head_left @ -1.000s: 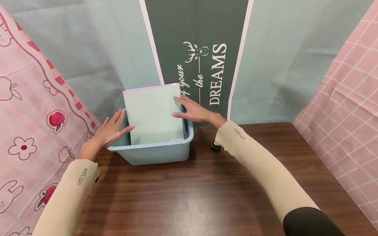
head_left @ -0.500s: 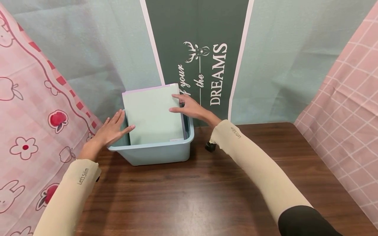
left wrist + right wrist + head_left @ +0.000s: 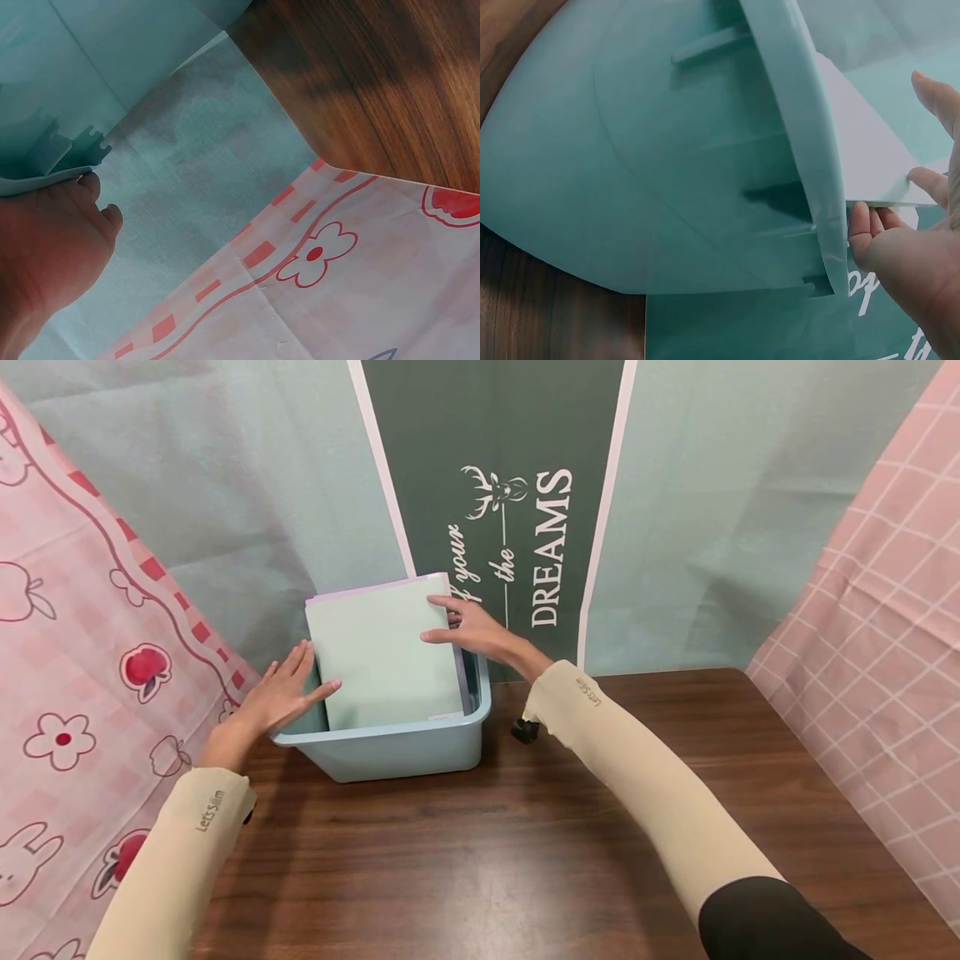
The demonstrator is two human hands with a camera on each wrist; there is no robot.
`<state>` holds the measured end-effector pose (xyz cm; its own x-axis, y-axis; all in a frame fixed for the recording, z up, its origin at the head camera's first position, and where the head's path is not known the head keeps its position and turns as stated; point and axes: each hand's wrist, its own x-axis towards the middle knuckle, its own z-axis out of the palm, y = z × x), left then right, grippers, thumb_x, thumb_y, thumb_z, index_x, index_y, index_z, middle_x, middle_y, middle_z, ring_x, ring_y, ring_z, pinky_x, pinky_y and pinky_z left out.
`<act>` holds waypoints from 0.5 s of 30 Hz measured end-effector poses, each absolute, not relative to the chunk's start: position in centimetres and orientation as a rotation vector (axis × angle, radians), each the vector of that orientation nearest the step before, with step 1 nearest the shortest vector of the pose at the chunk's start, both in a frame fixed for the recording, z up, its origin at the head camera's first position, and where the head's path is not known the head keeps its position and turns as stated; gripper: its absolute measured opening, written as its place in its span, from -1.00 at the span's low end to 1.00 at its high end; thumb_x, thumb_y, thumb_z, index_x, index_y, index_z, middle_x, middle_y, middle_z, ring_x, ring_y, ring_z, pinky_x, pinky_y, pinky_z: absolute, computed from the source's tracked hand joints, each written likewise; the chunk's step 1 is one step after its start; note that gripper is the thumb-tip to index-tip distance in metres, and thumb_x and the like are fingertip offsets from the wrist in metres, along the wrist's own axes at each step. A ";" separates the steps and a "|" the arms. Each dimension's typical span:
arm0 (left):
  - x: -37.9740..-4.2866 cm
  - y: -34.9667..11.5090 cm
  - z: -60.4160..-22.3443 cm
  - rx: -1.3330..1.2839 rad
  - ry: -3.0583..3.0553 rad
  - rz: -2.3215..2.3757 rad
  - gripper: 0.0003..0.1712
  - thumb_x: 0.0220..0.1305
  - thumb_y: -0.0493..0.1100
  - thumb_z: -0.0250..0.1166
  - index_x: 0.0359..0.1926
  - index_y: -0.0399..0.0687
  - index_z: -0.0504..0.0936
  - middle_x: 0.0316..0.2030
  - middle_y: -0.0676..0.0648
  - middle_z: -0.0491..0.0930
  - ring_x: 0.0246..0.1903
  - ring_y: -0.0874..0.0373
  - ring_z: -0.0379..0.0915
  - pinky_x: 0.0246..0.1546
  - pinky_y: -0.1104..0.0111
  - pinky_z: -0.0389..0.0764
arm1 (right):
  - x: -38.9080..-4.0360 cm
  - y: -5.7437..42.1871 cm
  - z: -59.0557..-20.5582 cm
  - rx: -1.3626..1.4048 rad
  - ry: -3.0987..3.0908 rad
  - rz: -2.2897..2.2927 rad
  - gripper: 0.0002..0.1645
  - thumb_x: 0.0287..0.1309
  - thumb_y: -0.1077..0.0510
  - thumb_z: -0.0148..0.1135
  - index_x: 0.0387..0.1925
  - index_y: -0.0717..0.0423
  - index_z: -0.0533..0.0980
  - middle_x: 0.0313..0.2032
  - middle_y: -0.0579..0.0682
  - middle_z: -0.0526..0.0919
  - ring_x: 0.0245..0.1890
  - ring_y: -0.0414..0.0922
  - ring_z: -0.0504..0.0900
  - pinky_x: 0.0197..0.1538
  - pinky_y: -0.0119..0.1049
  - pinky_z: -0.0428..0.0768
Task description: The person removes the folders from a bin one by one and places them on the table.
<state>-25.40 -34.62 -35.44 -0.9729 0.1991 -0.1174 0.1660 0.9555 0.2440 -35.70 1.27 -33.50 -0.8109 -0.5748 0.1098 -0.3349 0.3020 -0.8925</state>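
Observation:
A light blue plastic tub stands on the table against the back cloth. Upright in it leans a flat pale green folder or sheet with a small white label low at its right; lilac edges show behind it. My left hand rests on the tub's left rim, fingers straight, thumb stretched toward the folder's left edge. At the folder's right edge is my right hand, index finger and thumb in front, apart from each other. In the right wrist view, its other fingers bend against the edge.
The brown wooden table spreads in front and to the right. A pink patterned cloth hangs at the left, a pink checked one at the right. Behind the tub hangs a green cloth with printed words.
My right hand has moved a little left, and the folder's upper part has shifted left with it, tilting slightly. The left hand has stayed on the rim.

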 end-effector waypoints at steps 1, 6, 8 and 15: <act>-25.4 -34.7 -35.5 0.280 2.966 0.352 0.20 0.57 0.47 -0.11 0.66 -0.23 -0.48 0.68 -0.31 -0.49 0.67 -0.29 -0.48 0.60 -0.23 -0.41 | -35.7 1.2 -33.5 -0.846 2.346 -1.502 0.00 0.31 -0.04 0.46 0.65 -0.03 0.22 0.55 0.11 0.33 0.49 0.09 0.39 0.44 0.01 0.49; -25.3 -34.7 -35.6 0.281 2.971 0.356 0.19 0.57 0.46 -0.10 0.67 -0.24 -0.47 0.68 -0.32 -0.47 0.67 -0.28 -0.47 0.61 -0.22 -0.39 | -35.7 0.6 -33.6 -0.901 2.401 -1.424 -0.01 0.29 -0.07 0.49 0.64 -0.05 0.26 0.56 0.03 0.33 0.46 0.00 0.41 0.41 -0.02 0.50; -25.2 -34.7 -35.6 0.280 2.968 0.360 0.19 0.57 0.46 -0.10 0.67 -0.24 -0.47 0.68 -0.32 -0.48 0.67 -0.28 -0.48 0.61 -0.21 -0.41 | -35.8 0.4 -33.8 -0.914 2.412 -1.419 -0.02 0.28 -0.06 0.50 0.62 -0.05 0.28 0.53 0.02 0.37 0.42 -0.06 0.43 0.41 -0.05 0.50; -25.4 -34.6 -35.4 0.266 2.969 0.354 0.21 0.56 0.48 -0.11 0.66 -0.23 -0.48 0.68 -0.29 -0.50 0.67 -0.28 -0.48 0.61 -0.22 -0.40 | -36.3 0.1 -34.2 -0.925 2.444 -1.433 -0.02 0.20 -0.04 0.58 0.59 -0.13 0.35 0.48 -0.01 0.43 0.35 -0.11 0.45 0.42 -0.08 0.46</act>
<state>-25.40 -34.56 -35.44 -0.9746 0.1910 -0.1171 0.1582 0.9567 0.2444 -36.34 0.07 -34.21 -0.7958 -0.5828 0.1645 -0.4283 0.3496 -0.8333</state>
